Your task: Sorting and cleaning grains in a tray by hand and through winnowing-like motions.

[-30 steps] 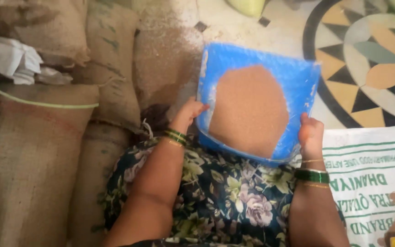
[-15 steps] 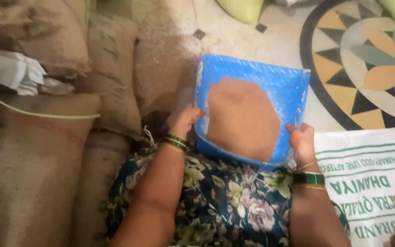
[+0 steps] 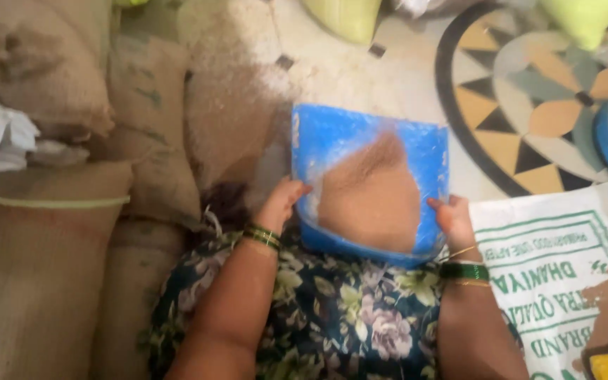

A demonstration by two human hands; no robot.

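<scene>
burlap sacks (image 3: 43, 232) left of blue tray (image 3: 332, 137)

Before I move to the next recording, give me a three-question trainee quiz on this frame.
1. True or false: both hands grip the blue winnowing tray.
2. What fills the tray? A) brown grain B) water C) white cloth
3. Which hand is nearer the white printed sack?

Key:
1. True: the left hand and the right hand hold opposite edges.
2. A, brown grain.
3. The right hand; the white printed sack lies beside it.
</scene>
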